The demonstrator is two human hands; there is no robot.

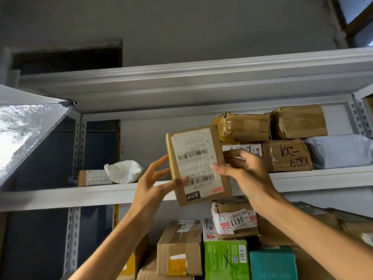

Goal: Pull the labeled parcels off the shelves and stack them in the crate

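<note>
A flat brown cardboard parcel (196, 164) with a large white barcode label is held up in front of the middle shelf (60, 197). My left hand (155, 180) holds its left edge and lower corner, thumb on the front. My right hand (240, 168) grips its right edge, thumb across the label. More parcels remain on the shelf: two taped brown boxes (244, 126) (298, 122) stacked over a marked brown box (288, 155) and a grey poly bag (341, 150). No crate is in view.
At the shelf's left lie a small labeled box (92, 177) and a white bag (124, 171). The shelf below holds several boxes, among them a "0411" parcel (235, 219), a green box (226, 259) and a teal one (272, 263). A metal upright (77, 142) stands left.
</note>
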